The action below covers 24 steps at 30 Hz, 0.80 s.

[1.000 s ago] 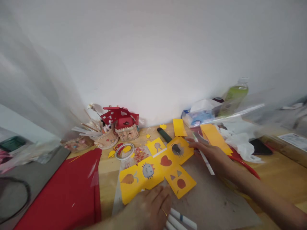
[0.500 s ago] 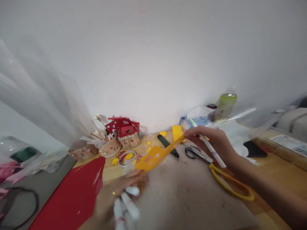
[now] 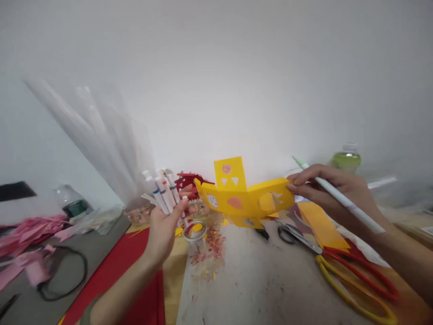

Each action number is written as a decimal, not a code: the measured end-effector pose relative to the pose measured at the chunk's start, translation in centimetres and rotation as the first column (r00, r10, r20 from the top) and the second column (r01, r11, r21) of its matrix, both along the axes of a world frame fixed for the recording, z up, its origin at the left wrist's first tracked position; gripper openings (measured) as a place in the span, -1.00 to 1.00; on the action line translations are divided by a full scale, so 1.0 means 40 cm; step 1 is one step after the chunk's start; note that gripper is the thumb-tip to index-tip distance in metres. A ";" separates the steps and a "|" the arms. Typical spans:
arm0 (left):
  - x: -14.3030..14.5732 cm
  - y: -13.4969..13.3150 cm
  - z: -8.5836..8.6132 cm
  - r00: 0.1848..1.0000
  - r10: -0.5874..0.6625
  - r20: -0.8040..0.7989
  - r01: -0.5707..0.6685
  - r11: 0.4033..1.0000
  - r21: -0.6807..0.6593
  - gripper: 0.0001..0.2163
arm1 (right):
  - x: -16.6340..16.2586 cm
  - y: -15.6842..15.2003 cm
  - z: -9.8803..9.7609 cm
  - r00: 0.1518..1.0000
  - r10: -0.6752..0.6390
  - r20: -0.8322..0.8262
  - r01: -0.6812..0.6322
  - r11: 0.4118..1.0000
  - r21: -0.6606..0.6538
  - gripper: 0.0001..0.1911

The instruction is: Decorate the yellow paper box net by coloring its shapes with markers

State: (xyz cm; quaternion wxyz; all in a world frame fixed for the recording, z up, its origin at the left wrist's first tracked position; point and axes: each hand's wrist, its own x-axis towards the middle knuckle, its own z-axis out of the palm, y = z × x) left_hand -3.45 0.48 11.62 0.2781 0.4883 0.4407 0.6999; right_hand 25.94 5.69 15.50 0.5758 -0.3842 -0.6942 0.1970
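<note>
My left hand (image 3: pixel 161 230) is closed around a bunch of several white markers (image 3: pixel 166 192) with coloured bands, which stand nearly upright. Its fingers are apart from the yellow paper. My right hand (image 3: pixel 338 192) pinches the right edge of a folded yellow paper cutout (image 3: pixel 248 196), raised above the work surface. Cut-out triangles, an orange heart shape and other drawn figures show on its panels. Through the same right hand runs a white marker (image 3: pixel 352 207) with a pale green tip, slanting up to the left.
Scissors (image 3: pixel 304 239) with yellow and red handles lie at right beside yellow paper strips (image 3: pixel 323 225). A tape roll (image 3: pixel 194 231) is left of centre. Red sheets (image 3: pixel 118 266) lie at left, a green-liquid bottle (image 3: pixel 347 160) at back right. The grey board (image 3: pixel 250 280) is stained.
The left hand has come off the paper's left end and turned its markers upright. The paper has opened out and faces me, held by the right hand. The camera view has shifted.
</note>
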 end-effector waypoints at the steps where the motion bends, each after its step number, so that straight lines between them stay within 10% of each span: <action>1: -0.002 0.001 0.002 0.999 -0.037 -0.013 0.036 0.999 -0.035 -0.74 | 0.008 0.002 0.000 1.000 0.007 0.030 -0.006 1.000 -0.014 -0.83; 8: 0.023 -0.016 0.026 0.894 -0.446 -0.049 0.422 0.872 -0.250 -0.82 | 0.046 0.030 0.030 0.977 0.123 0.175 -0.088 0.977 -0.194 -0.73; 24: 0.050 -0.100 0.025 0.823 -0.569 0.000 0.530 0.766 -0.363 -0.79 | 0.028 0.032 0.017 0.953 0.301 0.027 -0.265 0.875 -0.406 -0.81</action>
